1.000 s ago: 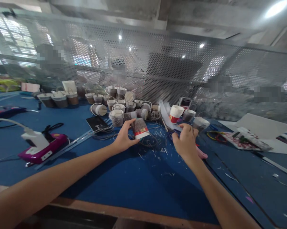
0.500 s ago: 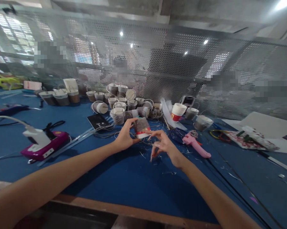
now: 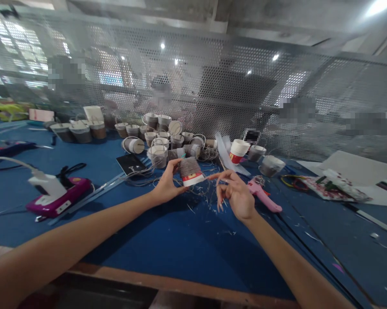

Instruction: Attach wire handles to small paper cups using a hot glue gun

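Observation:
My left hand [image 3: 166, 184] grips a paper cup [image 3: 193, 177], tilted on its side above the table. Grey-brown twine [image 3: 189, 165] is wound around much of the cup, leaving a red printed band and a white rim bare. Just right of the rim, my right hand [image 3: 234, 191] has its thumb and forefinger pinched together, seemingly on the twine's thin loose end, which is hard to see. Its other fingers are curled loosely. Behind the cup lies a tangle of the same twine [image 3: 210, 153].
Several twine-wrapped cups with handles [image 3: 158, 155] crowd the back. Plain stacked cups [image 3: 239, 150] stand right of them. A pink glue gun [image 3: 264, 197] lies beside my right hand, its cable trailing forward. A purple power strip [image 3: 60, 197] and a black phone [image 3: 131, 164] are left.
My right hand has moved right, away from the cup's rim, baring more of the red band. My left hand keeps its hold on the cup, which has tilted slightly.

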Demonstrator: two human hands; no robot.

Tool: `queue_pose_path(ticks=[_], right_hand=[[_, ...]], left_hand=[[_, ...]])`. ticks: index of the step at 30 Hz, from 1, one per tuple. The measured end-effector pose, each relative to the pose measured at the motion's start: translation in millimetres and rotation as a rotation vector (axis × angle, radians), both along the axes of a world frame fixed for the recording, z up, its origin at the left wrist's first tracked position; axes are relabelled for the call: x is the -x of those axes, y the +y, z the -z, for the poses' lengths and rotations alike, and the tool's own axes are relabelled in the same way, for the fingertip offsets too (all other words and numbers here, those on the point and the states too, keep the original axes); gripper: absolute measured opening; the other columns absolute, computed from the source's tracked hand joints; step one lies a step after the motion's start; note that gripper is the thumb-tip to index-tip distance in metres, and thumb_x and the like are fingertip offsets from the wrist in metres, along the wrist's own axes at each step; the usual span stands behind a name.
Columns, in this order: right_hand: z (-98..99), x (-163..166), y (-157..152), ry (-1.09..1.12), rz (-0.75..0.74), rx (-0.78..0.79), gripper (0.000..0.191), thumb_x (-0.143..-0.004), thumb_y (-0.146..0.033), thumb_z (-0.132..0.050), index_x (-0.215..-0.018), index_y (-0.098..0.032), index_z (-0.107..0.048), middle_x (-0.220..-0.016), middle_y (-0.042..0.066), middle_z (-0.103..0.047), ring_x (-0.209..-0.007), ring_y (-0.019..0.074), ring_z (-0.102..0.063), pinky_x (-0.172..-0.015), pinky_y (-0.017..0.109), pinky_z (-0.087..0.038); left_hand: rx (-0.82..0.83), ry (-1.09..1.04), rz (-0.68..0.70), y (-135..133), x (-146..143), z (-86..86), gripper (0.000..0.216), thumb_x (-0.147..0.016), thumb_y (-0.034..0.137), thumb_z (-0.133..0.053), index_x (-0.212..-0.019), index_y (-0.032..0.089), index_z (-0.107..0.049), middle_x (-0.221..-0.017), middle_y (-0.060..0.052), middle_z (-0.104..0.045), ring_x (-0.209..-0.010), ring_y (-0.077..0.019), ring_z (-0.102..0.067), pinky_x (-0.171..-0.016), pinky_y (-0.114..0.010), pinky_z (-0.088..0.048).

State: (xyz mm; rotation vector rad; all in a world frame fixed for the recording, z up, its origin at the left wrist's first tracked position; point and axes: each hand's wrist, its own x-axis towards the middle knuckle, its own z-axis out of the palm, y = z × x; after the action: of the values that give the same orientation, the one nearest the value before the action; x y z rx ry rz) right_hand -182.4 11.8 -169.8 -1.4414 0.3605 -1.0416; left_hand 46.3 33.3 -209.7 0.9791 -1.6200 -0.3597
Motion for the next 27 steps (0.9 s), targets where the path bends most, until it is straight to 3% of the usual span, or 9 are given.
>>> queue_pose_path(ticks=[4,8,12,18,21,24,27], right_hand=[[1.5,-4,6,0.077,-0.198,-0.018,0.016,-0.081,-0.034,-0.048,-0.088,-0.02,-0.049,-0.116,0.008,-0.06,-0.045,0.0066,-0.054,-0.039,0.024,-0.045],[-0.1,-4,6,0.049,-0.264,-0.09,0.018,-0.081,-0.036,-0.047,-0.092,-0.021,-0.047,-0.126,0.009,-0.056,-0.047,0.0083,-0.056,-0.038,0.027,-0.046],[-4.6,-2,1,0.007,-0.18,-0.206,0.019,-0.082,-0.039,-0.041,-0.088,-0.022,-0.047,-0.119,0.009,-0.06,-0.042,0.0096,-0.052,-0.032,0.028,-0.043],[-3.5,0,-11,0.077,0.11,-0.376,0.022,-0.082,-0.043,-0.04,-0.078,-0.022,-0.044,-0.094,0.006,-0.066,-0.034,0.008,-0.044,-0.027,0.025,-0.036],[1.7,0,-13,0.071,0.255,-0.304,0.025,-0.08,-0.046,-0.042,-0.076,-0.021,-0.042,-0.083,0.003,-0.063,-0.033,0.0067,-0.043,-0.027,0.023,-0.035],[7.6,-1,-10,0.119,0.302,-0.122,0.024,-0.079,-0.042,-0.052,-0.085,-0.022,-0.041,-0.073,-0.003,-0.057,-0.038,0.0069,-0.046,-0.031,0.021,-0.04],[11.2,-3,-2,0.179,0.272,0.084,0.045,-0.072,-0.03,-0.067,-0.104,-0.026,-0.036,-0.095,0.0,-0.058,-0.053,0.0074,-0.054,-0.04,0.021,-0.047]], left_hand=[[0.003,-0.014,0.027,1,-1,0.2,0.078,-0.063,0.026,-0.077,-0.127,0.022,-0.032,-0.134,-0.015,-0.043,-0.13,-0.0309,-0.042,-0.111,-0.052,-0.033],[-0.003,0.029,0.088,1,1,1.0,0.078,-0.063,0.026,-0.077,-0.126,0.023,-0.031,-0.136,-0.016,-0.041,-0.131,-0.0309,-0.041,-0.111,-0.053,-0.033],[-0.001,0.06,0.122,1,1,1.2,0.077,-0.064,0.026,-0.077,-0.125,0.024,-0.031,-0.134,-0.015,-0.042,-0.13,-0.0302,-0.043,-0.11,-0.053,-0.035],[-0.007,0.023,0.086,3,0,-1.9,0.076,-0.065,0.032,-0.077,-0.125,0.024,-0.031,-0.13,-0.015,-0.045,-0.126,-0.0303,-0.047,-0.107,-0.053,-0.038],[0.001,-0.019,0.063,1,-2,-0.3,0.079,-0.065,0.033,-0.077,-0.127,0.025,-0.03,-0.135,-0.016,-0.042,-0.13,-0.0317,-0.042,-0.11,-0.054,-0.034],[0.027,-0.036,0.051,-1,-4,2.8,0.083,-0.062,0.034,-0.079,-0.128,0.025,-0.03,-0.137,-0.015,-0.038,-0.133,-0.0336,-0.037,-0.112,-0.055,-0.03],[0.008,0.012,0.099,-2,-3,3.4,0.08,-0.062,0.034,-0.079,-0.126,0.026,-0.031,-0.133,-0.014,-0.04,-0.13,-0.0332,-0.041,-0.107,-0.054,-0.036]])
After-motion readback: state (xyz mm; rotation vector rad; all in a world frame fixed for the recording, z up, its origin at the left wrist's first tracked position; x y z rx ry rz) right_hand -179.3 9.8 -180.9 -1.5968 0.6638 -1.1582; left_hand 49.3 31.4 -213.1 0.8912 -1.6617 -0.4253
